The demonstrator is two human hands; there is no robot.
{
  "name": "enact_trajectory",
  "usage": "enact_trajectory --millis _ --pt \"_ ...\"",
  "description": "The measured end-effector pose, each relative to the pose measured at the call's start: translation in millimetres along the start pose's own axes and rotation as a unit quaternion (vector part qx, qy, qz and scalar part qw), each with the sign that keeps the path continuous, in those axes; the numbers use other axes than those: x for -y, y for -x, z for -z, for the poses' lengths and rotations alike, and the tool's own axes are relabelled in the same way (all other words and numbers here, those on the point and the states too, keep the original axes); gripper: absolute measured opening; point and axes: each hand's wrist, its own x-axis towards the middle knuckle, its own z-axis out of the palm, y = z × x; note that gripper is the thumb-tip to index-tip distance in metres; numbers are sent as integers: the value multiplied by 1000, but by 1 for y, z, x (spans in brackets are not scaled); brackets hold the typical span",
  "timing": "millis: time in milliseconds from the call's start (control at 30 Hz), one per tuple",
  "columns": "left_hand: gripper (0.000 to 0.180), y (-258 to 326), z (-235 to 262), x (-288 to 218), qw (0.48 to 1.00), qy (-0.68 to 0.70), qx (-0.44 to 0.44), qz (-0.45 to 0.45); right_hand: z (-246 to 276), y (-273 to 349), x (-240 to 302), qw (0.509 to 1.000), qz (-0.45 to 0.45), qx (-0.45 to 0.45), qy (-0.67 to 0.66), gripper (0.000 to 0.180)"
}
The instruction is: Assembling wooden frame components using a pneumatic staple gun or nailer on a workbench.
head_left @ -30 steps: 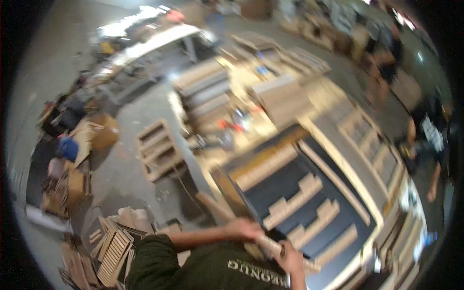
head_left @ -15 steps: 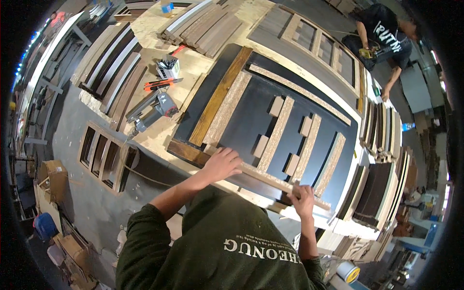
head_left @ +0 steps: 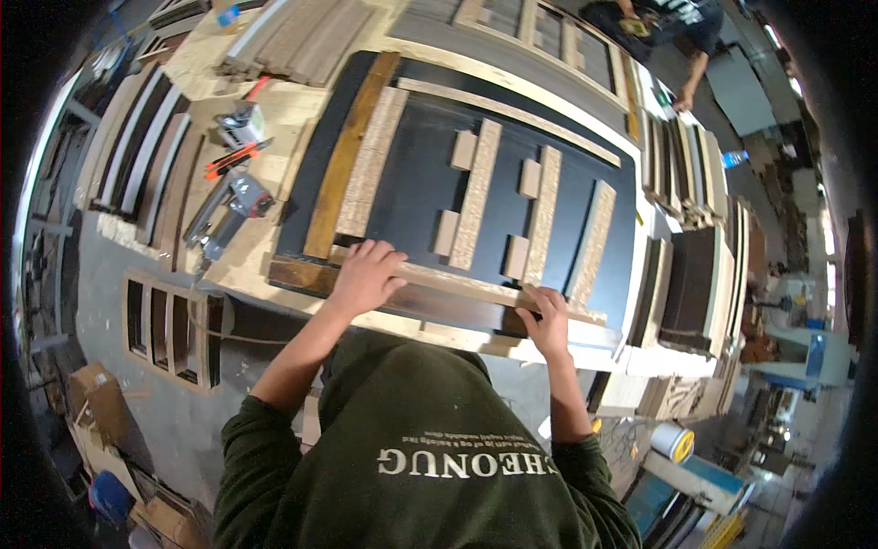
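A black panel [head_left: 425, 178] lies on the bench in front of me. Along its near edge runs a long wood strip [head_left: 457, 282]. My left hand [head_left: 368, 276] grips this strip near its left end, fingers bent over the top. Towards the other end my right hand [head_left: 547, 322] holds it, thumb on the near side. Three shorter particleboard strips [head_left: 476, 197] stand crosswise on the panel, with small wood blocks [head_left: 464, 150] beside two of them. A particleboard strip [head_left: 373, 165] and a stained brown bar [head_left: 352, 156] line the left side; another strip [head_left: 512, 117] borders the far side.
Left of the panel lie a nail gun [head_left: 229, 209], orange-handled tools [head_left: 236, 158] and a small box [head_left: 240, 125]. Stacked wood strips [head_left: 306, 37] sit at the back left, with more profiles [head_left: 681, 284] to the right. A co-worker's hand [head_left: 684, 97] reaches in at the far right.
The view has shifted, so the bench appears further up and left. The strip lies more snugly against the crosswise pieces' near ends. Both hands keep hold of it.
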Motion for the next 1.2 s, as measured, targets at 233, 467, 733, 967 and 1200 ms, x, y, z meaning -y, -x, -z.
enact_trajectory --millis 233,467,733,967,1200 --pt "32 -14 6 -1 997 0 69 -17 12 -8 -8 999 19 25 -2 39" --pt "36 -16 21 -12 998 -10 61 -20 39 -11 0 998 32 45 -7 26" --pt "48 -7 24 -16 986 22 168 6 45 -8 -11 977 3 213 -9 41" --pt "40 -17 3 2 995 47 78 -42 20 5 -31 997 20 73 2 40" --pt "36 -18 3 -5 997 -15 73 -26 19 -3 -26 998 48 4 41 31"
